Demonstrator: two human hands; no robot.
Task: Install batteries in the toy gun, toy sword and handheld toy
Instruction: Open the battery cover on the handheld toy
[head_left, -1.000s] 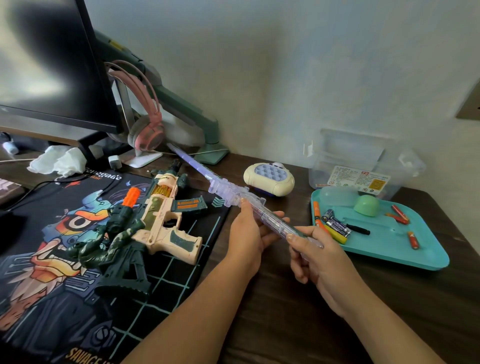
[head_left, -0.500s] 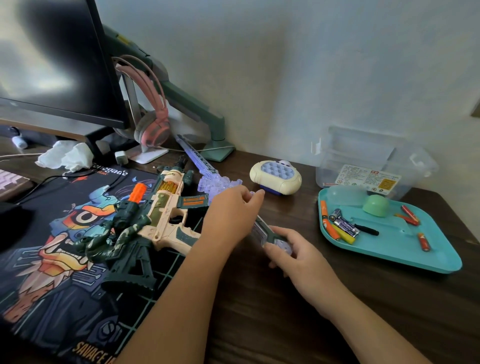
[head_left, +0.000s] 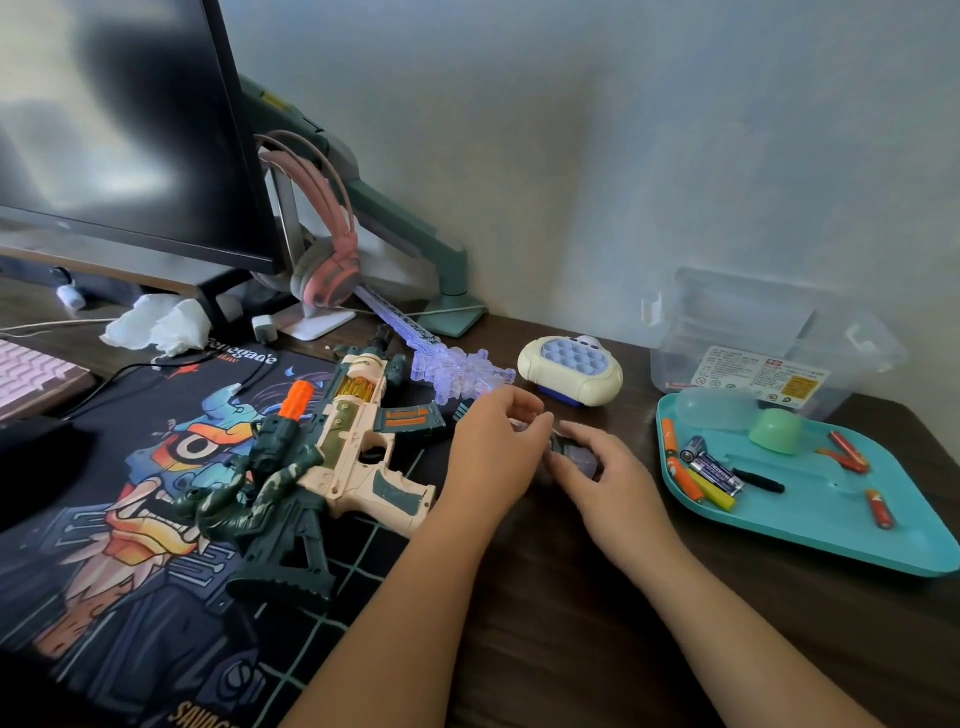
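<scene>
The clear toy sword (head_left: 457, 366) lies on the desk, its blade pointing back left toward the headphones and glowing faintly purple. Both hands are on its handle end: my left hand (head_left: 488, 452) covers the grip with curled fingers, and my right hand (head_left: 602, 478) holds the pommel end from the right. The beige and green toy gun (head_left: 343, 447) rests on the desk mat to the left. The cream handheld toy (head_left: 571, 370) with blue bubble buttons sits behind my hands. Several batteries (head_left: 711, 470) lie in the teal tray (head_left: 831, 525).
A monitor (head_left: 119, 130) and pink headphones (head_left: 332, 260) stand at the back left, with crumpled tissue (head_left: 156, 322) and a keyboard (head_left: 31, 371) beside them. A clear plastic box (head_left: 769, 338) sits behind the tray. A green cap (head_left: 777, 431) and black screwdriver (head_left: 756, 480) lie in the tray.
The sword came down from mid-air onto the desk and slid back left. Both hands moved down with it and closed in on the handle end.
</scene>
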